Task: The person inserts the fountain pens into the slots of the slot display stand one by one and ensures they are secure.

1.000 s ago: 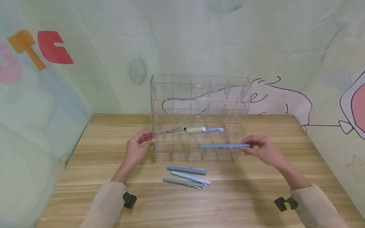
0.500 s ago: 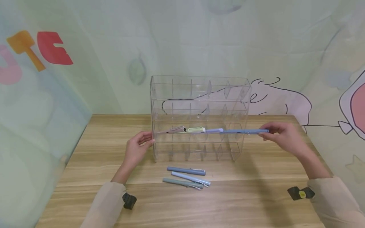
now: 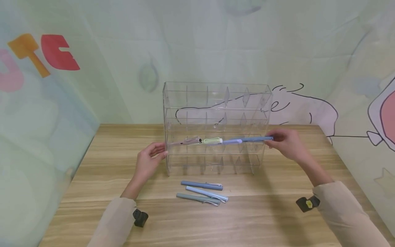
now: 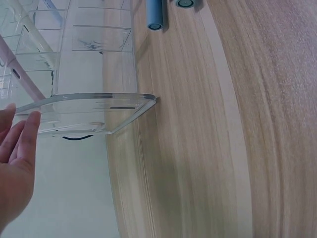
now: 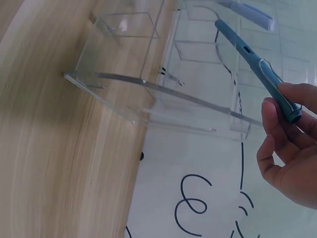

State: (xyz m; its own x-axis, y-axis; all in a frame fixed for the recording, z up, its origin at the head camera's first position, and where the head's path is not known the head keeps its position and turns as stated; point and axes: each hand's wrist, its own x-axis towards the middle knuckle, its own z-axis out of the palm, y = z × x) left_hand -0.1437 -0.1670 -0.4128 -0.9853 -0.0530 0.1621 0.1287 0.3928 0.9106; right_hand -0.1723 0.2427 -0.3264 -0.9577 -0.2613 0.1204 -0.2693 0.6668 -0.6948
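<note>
A clear acrylic display rack (image 3: 216, 108) with several tiers of small compartments stands on the table. My right hand (image 3: 285, 142) pinches a blue pen (image 3: 254, 139) near its clip end at the rack's right side. In the right wrist view this pen (image 5: 247, 52) looks teal, its other end pointing toward the lavender pen (image 5: 252, 15). A brown pen (image 3: 192, 140), a pale green pen (image 3: 213, 140) and that lavender pen sit side by side in one tier. Fingertips of my left hand (image 3: 148, 161) touch the rack's left side panel, fingers fairly straight in the left wrist view.
In front of the rack, a dark blue pen (image 3: 201, 185), a light blue pen (image 3: 206, 193) and a grey-green pen (image 3: 197, 198) lie on the wooden table (image 3: 240, 223). A printed cloth (image 3: 123, 61) hangs behind the table.
My right hand lifts the blue pen from lower at the rack's front, swings out right, then comes back left with it behind the lavender pen's end. The left hand stays put.
</note>
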